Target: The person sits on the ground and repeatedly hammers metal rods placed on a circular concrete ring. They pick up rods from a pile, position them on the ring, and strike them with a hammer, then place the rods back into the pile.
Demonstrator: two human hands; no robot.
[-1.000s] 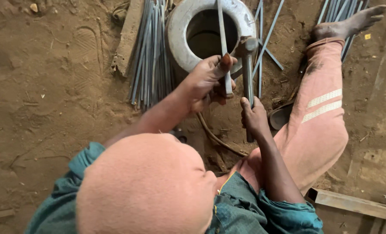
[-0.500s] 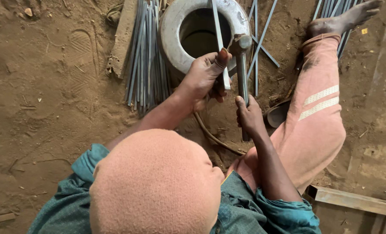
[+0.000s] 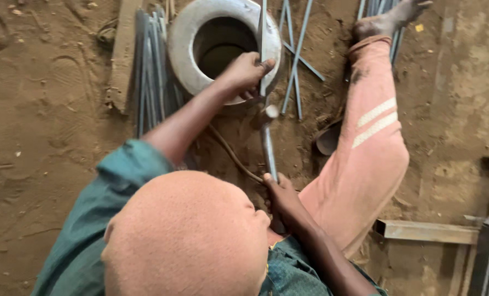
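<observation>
My left hand (image 3: 245, 71) grips a thin flat metal strip (image 3: 263, 27) and holds it against the near rim of a round grey metal pot (image 3: 185, 49) that lies on the dirt. My right hand (image 3: 281, 196) is closed around the lower end of a hammer's metal handle (image 3: 267, 148), close to my body. The hammer head (image 3: 269, 112) hangs just below the left hand, a short way off the strip. A head and a teal shirt fill the lower part of the view and hide my right forearm's start.
A bundle of grey metal rods (image 3: 150, 71) and a wooden plank (image 3: 122, 55) lie left of the pot. Loose rods (image 3: 296, 55) lie to its right. A leg in orange trousers (image 3: 373, 137) stretches right. An angle iron (image 3: 428, 231) lies at lower right.
The hammer has come back from the strip at the pot rim towards my body, and my right hand has dropped lower. The left hand still holds the strip.
</observation>
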